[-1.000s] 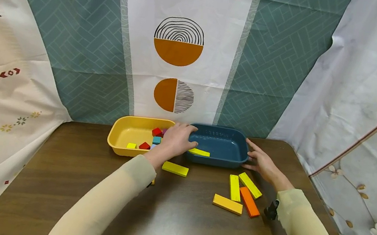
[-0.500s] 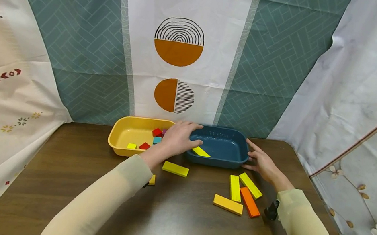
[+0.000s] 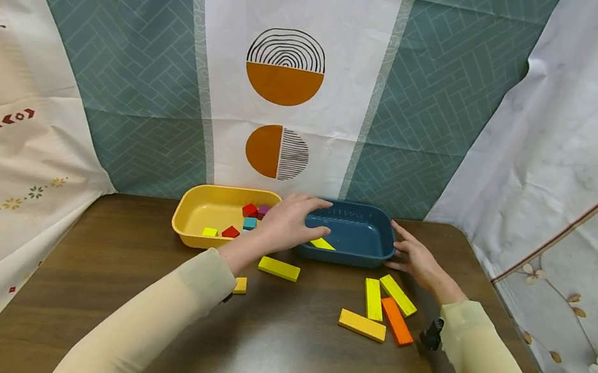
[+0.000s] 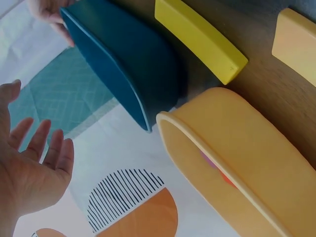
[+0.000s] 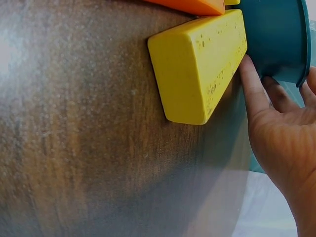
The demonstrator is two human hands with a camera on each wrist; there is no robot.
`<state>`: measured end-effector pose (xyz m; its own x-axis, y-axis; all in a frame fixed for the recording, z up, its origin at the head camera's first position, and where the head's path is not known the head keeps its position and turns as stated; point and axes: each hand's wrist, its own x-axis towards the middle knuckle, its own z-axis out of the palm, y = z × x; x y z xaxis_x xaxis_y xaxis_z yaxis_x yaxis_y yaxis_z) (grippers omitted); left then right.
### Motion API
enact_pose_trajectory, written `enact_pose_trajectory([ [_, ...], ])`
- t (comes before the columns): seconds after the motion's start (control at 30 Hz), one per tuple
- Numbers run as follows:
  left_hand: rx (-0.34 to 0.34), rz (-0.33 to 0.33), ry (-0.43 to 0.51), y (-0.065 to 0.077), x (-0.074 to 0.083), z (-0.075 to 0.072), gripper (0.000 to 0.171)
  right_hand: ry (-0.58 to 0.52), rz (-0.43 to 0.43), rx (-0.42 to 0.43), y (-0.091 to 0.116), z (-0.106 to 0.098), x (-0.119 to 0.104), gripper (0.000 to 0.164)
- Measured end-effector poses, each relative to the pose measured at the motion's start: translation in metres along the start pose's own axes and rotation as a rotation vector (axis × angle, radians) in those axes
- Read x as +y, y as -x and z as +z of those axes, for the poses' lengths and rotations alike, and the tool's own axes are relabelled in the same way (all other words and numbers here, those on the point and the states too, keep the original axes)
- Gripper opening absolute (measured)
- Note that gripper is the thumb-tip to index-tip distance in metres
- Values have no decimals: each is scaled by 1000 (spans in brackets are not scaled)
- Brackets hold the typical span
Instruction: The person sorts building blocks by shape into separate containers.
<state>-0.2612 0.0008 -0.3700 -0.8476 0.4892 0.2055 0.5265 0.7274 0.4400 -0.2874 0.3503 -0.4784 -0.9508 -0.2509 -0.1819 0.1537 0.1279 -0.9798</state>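
My left hand (image 3: 288, 220) hovers over the left end of the dark blue tub (image 3: 358, 237), holding nothing. In the left wrist view its fingers (image 4: 37, 145) hang loosely bent, apart from the tub. A yellow block (image 3: 323, 244) lies slanted inside the tub, its left end hidden by that hand. At the tub's right end, my right hand (image 3: 417, 260) touches the outer wall with spread fingers. The right wrist view shows one straight finger (image 5: 254, 89) low against the tub, close to a yellow block (image 5: 197, 69) on the table.
Beside the blue tub stands a yellow tub (image 3: 197, 210) with several small coloured blocks. Two yellow blocks (image 3: 373, 299), an orange block (image 3: 397, 322) and a yellow-orange block (image 3: 362, 325) lie at right front. Another yellow block (image 3: 279, 268) and a light orange one (image 3: 240, 285) lie nearer the left arm.
The left hand has shifted slightly right, and its fingers have spread. Inside the blue tub the yellow block has turned from nearly level to slanted. The right hand stays in place.
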Motion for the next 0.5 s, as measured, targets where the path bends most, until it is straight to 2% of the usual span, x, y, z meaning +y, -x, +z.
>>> enact_pose_trajectory([
  [0.23, -36, 50, 84, 8, 4, 0, 56, 6, 6, 14, 1, 0, 1, 64],
  [0.5, -105, 106, 184, 24, 5, 4, 53, -4, 2, 9, 0, -1, -1, 64],
])
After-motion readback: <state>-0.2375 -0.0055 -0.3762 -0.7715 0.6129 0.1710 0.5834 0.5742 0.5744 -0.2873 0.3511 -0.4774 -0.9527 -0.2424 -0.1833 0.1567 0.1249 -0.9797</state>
